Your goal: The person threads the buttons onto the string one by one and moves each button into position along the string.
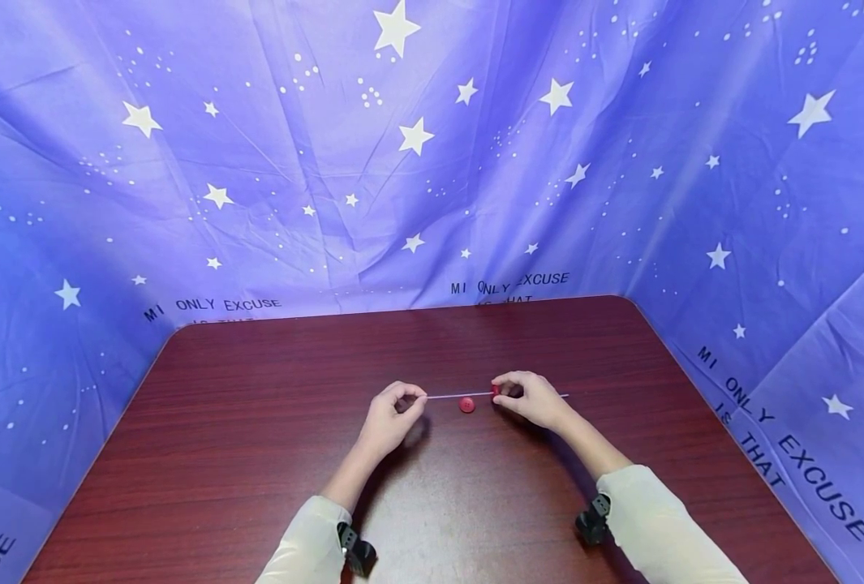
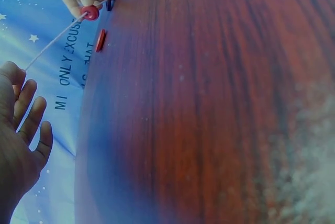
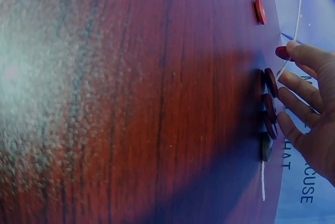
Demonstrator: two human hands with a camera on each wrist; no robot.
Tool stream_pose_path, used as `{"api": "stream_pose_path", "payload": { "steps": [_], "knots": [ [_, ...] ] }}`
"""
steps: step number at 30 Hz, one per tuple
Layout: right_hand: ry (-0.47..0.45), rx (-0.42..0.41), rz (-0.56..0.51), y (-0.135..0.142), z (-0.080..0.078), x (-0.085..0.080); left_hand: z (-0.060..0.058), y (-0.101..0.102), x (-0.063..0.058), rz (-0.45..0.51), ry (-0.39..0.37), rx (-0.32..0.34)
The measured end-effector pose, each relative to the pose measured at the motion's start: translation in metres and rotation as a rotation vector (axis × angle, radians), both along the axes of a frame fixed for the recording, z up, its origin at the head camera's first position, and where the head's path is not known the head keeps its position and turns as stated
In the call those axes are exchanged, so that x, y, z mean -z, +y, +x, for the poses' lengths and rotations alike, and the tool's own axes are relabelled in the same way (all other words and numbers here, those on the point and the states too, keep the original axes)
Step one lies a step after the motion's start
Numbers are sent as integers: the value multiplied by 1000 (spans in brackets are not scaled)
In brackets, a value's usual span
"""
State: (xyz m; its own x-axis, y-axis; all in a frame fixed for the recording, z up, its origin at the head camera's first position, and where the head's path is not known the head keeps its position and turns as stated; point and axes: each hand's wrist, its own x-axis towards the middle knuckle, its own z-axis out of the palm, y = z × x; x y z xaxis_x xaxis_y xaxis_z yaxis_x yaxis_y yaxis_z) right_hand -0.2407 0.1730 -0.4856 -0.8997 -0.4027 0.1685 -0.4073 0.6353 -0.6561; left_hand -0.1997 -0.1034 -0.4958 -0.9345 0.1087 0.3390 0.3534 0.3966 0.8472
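My left hand [image 1: 389, 418] pinches one end of a thin white string [image 1: 449, 396] between thumb and forefinger. The string runs taut across to my right hand [image 1: 536, 399], which grips a red button [image 2: 90, 12] by its rim. In the left wrist view the string passes through that button. Below the right fingers, several dark red buttons [image 3: 269, 108] and a greenish-grey button [image 3: 266, 148] sit along the string, its tail hanging past them. A loose red button [image 1: 467, 404] lies on the table between my hands.
The dark red wood-grain table [image 1: 293, 365] has rounded far corners. Blue curtains [image 1: 315, 162] with white stars and printed words stand behind it and along both sides. Black wrist cameras [image 1: 358, 551] sit at the sleeve cuffs.
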Motion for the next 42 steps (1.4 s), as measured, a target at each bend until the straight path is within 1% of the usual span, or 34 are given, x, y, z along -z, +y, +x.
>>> {"api": "stream_pose_path", "payload": {
  "steps": [3, 10, 15, 20, 23, 27, 30, 34, 36, 37, 42],
  "knots": [
    [19, 1, 0, 1, -1, 1, 0, 0, 1, 13, 5, 4],
    [113, -6, 48, 3, -3, 4, 0, 1, 1, 21, 16, 6],
    [123, 10, 96, 1, -2, 4, 0, 1, -1, 18, 12, 9],
    [165, 13, 155, -1, -1, 4, 0, 2, -1, 40, 27, 11],
    [191, 9, 197, -2, 0, 5, 1, 4, 0, 47, 28, -3],
    [207, 9, 242, -2, 0, 6, 2, 7, 0, 31, 13, -39],
    [219, 4, 251, -3, 1, 6, 6, 10, -7, 15, 5, -57],
    [245, 9, 271, -2, 1, 5, 15, 12, -22, 20, 13, -53],
    [250, 14, 287, -2, 1, 4, 18, 12, -28, 25, 16, -50],
    [251, 16, 295, -2, 1, 3, 19, 12, -30, 28, 17, -50],
    [251, 17, 328, 0, 1, 2, 19, 12, -31, 29, 11, -46]
  ]
}}
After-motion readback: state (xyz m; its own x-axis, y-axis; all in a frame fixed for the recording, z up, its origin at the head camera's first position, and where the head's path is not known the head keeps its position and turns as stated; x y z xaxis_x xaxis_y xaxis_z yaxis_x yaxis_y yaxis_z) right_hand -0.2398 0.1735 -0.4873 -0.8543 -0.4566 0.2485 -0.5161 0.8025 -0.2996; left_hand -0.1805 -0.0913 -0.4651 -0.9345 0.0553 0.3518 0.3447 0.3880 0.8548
